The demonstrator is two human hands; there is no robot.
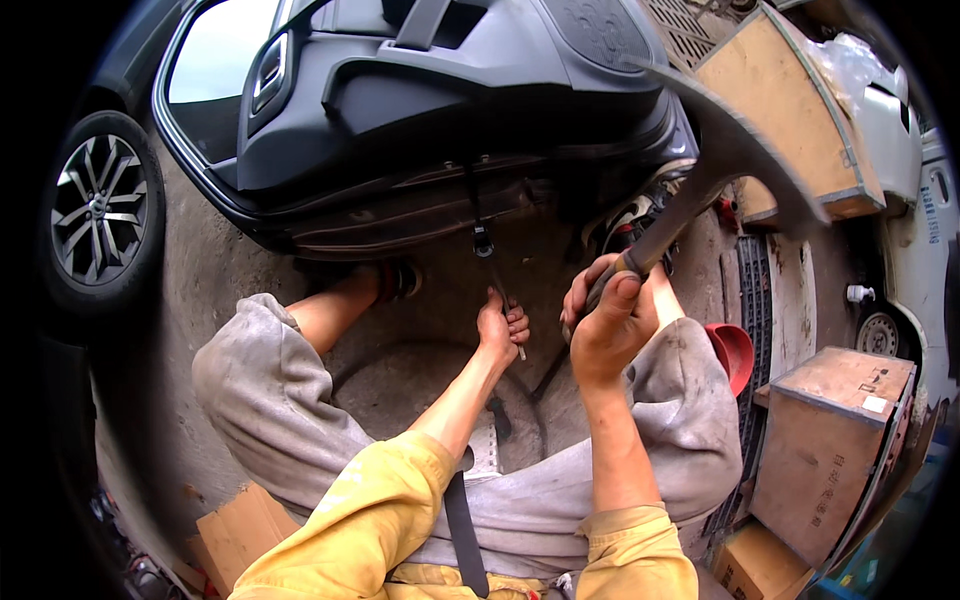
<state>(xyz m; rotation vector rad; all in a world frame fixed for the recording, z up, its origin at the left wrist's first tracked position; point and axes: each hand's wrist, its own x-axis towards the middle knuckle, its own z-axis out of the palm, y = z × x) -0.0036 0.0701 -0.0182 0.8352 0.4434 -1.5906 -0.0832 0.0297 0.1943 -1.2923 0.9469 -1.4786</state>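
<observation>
In front of me a car door [440,110] shows its dark inner trim, with a speaker grille and window glass. From its lower edge a narrow dark part [483,238] with a shiny end points toward me. My left hand [503,325] is closed around a thin metal rod [521,352], whose upper end reaches close to that shiny end; whether they touch I cannot tell. Raised at the right, my right hand [610,315] grips the handle of a hammer [700,180] with a long curved head, slightly blurred. The hammer head is well apart from the rod.
A car wheel [97,205] stands at far left. On the right are a wooden crate [775,100], a brown box [830,440], a red bowl-like object [735,355] and a pale vehicle [925,230]. Cardboard [245,525] lies lower left. My bent legs flank both hands.
</observation>
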